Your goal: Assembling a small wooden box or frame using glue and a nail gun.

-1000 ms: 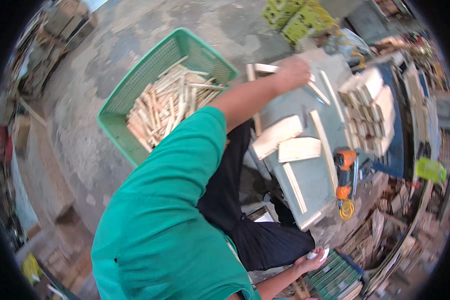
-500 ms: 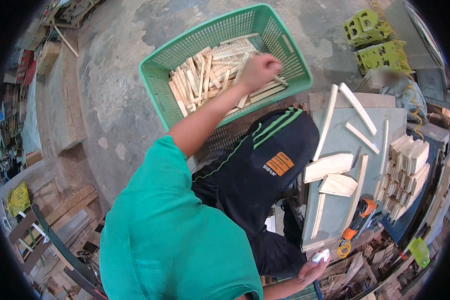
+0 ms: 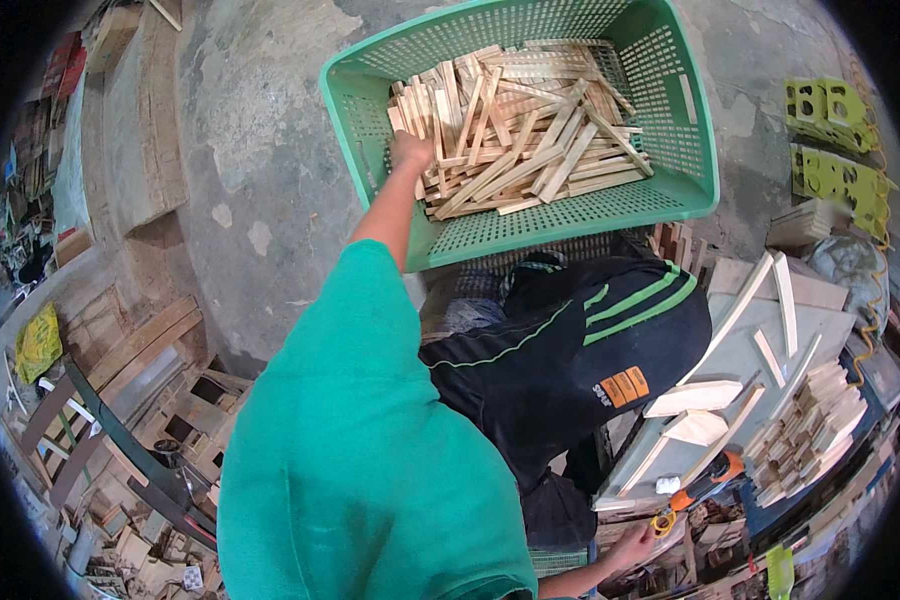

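My left hand [image 3: 410,152] reaches into the left end of a green plastic basket [image 3: 518,240], against short wooden strips [image 3: 500,110] piled inside. Its fingertips are hidden, so I cannot tell whether it grips one. At the lower right, my right hand [image 3: 632,545] is open, its fingers stretched toward the yellow coiled hose [image 3: 663,522] at the end of an orange and black air nailer [image 3: 705,480]. A small white object [image 3: 668,485] lies beside the nailer on the grey work board [image 3: 740,400]; its kind is not clear.
Cut wooden pieces [image 3: 692,398] and long strips [image 3: 785,305] lie on the board. A stack of wood blocks [image 3: 805,430] stands to its right. Yellow-green perforated parts [image 3: 840,185] are at the far right. Dark bent slats [image 3: 120,450] and timber [image 3: 150,345] lie left on the concrete floor [image 3: 250,130].
My left hand has gone from the basket's right part to its left end. The white object has left my right hand and lies on the board. The view has shifted.
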`<action>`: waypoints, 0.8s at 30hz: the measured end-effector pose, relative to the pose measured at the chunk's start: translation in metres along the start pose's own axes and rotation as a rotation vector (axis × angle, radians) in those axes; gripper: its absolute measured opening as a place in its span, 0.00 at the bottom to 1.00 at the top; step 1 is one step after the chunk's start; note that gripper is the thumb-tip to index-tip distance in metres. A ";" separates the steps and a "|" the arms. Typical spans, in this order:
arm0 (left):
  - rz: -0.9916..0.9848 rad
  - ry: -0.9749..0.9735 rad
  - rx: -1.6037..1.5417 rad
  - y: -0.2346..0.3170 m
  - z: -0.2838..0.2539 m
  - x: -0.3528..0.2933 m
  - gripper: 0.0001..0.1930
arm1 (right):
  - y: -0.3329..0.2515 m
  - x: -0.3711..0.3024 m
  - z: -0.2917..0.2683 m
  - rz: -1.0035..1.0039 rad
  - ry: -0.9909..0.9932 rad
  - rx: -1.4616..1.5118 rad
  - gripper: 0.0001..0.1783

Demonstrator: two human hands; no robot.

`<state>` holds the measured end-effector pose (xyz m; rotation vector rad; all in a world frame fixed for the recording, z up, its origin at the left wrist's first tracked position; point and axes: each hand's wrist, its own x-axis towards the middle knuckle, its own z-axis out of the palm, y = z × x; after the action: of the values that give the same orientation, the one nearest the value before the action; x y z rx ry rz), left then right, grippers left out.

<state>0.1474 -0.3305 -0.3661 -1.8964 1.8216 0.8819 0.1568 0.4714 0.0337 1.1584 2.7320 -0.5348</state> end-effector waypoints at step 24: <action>-0.273 0.139 -0.169 0.030 0.019 0.029 0.27 | 0.176 -0.116 0.004 0.101 0.214 -0.290 0.30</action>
<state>0.1141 -0.3433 -0.3942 -2.2964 1.5496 0.8488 0.3640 0.5051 0.0108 1.3318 2.7788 0.0012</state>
